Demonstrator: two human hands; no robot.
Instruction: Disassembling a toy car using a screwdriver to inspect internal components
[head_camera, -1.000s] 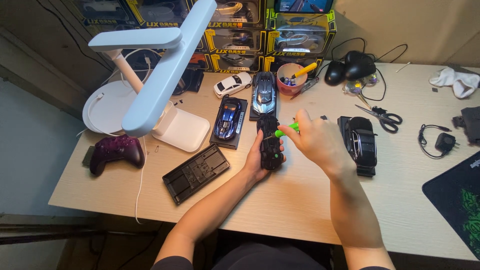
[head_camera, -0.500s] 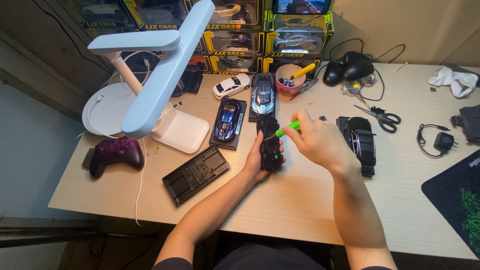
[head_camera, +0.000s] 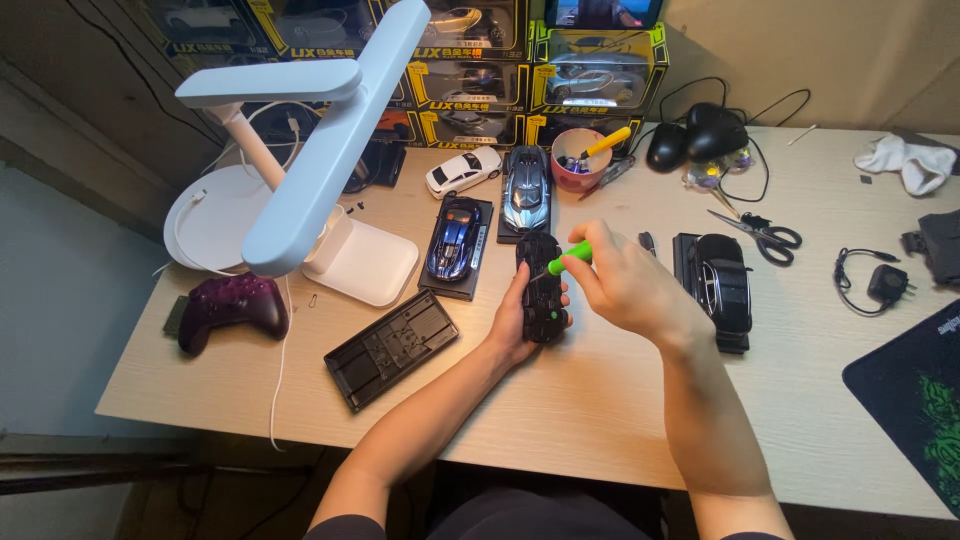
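1. A black toy car (head_camera: 541, 290) is gripped from the left by the left hand (head_camera: 512, 322), near the middle of the table (head_camera: 600, 400).
2. A green screwdriver (head_camera: 566, 259) is pinched in the closed right hand (head_camera: 625, 288), its tip set against the black toy car.
3. A blue toy car (head_camera: 456, 238) is seen just left, and a black tray (head_camera: 390, 347) further left and nearer.

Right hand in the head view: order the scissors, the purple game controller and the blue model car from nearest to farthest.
From the right hand:
1. Blue model car, just to its left on a dark base.
2. Scissors, to its right, near the cables.
3. Purple game controller, far left by the desk edge.
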